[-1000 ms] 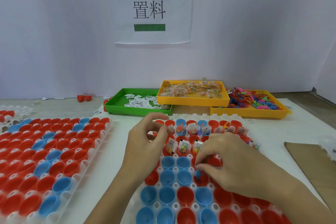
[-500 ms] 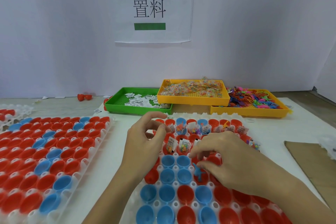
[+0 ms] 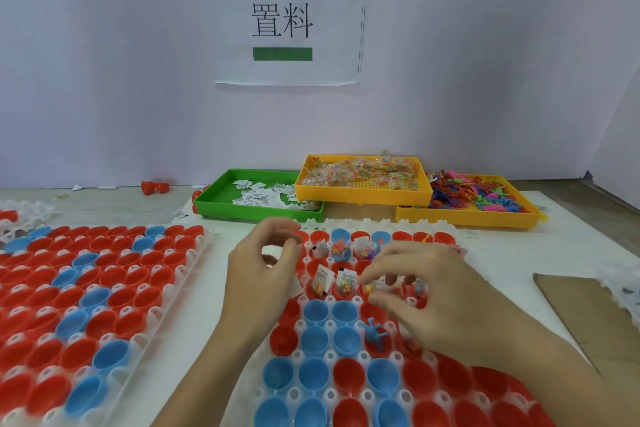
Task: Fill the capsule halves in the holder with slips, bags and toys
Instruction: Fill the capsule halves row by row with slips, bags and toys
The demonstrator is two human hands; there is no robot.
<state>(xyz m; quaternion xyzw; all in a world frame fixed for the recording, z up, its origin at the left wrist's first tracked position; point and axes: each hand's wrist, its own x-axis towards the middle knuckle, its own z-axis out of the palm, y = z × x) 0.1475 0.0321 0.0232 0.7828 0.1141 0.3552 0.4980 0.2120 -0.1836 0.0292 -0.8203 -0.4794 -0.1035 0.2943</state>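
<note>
A white holder [image 3: 346,221] of red and blue capsule halves lies in front of me. Its far rows hold slips and bags, such as one filled red half [image 3: 320,282]. A blue toy [image 3: 375,333] lies in a red half in the third row. My right hand [image 3: 440,302] hovers just above and right of that toy, its fingers spread and pointing down. My left hand [image 3: 259,274] hangs over the holder's left edge with thumb and forefinger meeting; whether it holds anything is hidden.
A second holder [image 3: 194,263] full of bare halves lies to the left. Behind stand a green tray [image 3: 214,210] of slips, a yellow tray [image 3: 363,198] of bags and a yellow tray [image 3: 467,219] of toys. Cardboard [image 3: 588,315] lies at the right.
My right hand has let the blue toy go into a red half and lifted slightly to the right. The left hand has barely moved.
</note>
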